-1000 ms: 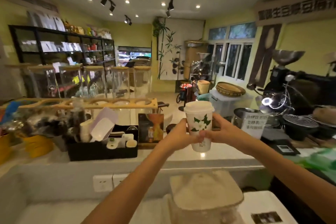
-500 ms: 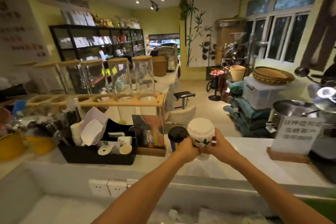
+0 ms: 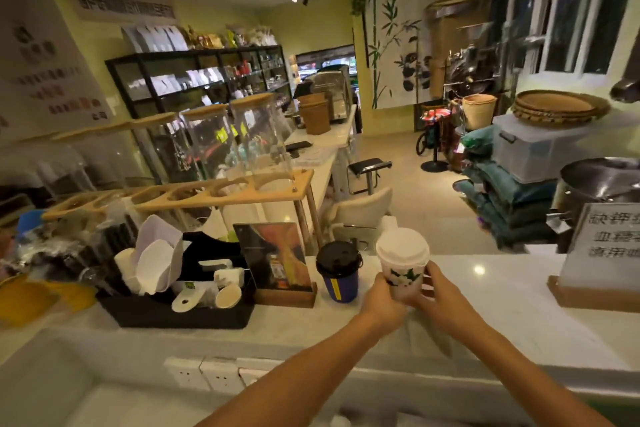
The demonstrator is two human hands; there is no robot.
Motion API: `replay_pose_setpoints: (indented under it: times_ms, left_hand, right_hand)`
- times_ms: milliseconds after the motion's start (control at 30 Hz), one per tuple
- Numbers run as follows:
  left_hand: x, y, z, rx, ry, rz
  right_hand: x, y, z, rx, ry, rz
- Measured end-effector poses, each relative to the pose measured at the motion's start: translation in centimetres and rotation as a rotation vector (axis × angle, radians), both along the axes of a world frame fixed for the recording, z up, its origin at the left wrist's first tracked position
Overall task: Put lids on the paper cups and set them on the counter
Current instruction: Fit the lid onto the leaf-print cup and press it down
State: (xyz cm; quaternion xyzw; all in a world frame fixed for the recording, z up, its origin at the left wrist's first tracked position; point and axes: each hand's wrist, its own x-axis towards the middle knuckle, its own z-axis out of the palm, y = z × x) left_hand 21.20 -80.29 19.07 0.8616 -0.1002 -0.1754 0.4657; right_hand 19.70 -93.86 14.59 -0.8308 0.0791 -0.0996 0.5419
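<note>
With my left hand (image 3: 382, 298) and right hand (image 3: 437, 291) both in a snug grip on the white paper cup with the flower print and white lid (image 3: 402, 267), just beside the dark blue cup with a black lid (image 3: 338, 272), I should lower it flat onto the white desk (image 3: 502, 315) and let go softly.

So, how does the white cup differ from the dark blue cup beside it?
The white cup has a white lid and a flower print; the dark blue cup has a black lid. Both hands hold the white cup, while the blue cup stands free. Both are lidded.
</note>
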Motion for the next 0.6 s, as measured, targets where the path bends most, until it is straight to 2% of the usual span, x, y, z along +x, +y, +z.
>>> replay_pose_setpoints:
  times_ms: [167, 267, 500, 600]
  left_hand:
    - [1.1, -0.8, 0.0, -0.051, 0.004, 0.012]
    - [1.2, -1.0, -0.6, -0.046, -0.008, 0.035]
    - [0.1, -1.3, -0.4, 0.091, 0.089, 0.096]
    - [-0.7, -1.0, 1.1, 0.260, 0.106, 0.060]
  right_hand:
    - [0.9, -0.2, -1.6, 0.140, 0.057, 0.032]
    - [0.7, -0.2, -2.0, 0.152, 0.057, 0.037]
    - [0.2, 0.1, -1.2, 0.178, 0.106, 0.065]
    - [-0.7, -0.6, -0.2, 0.128, 0.163, 0.034]
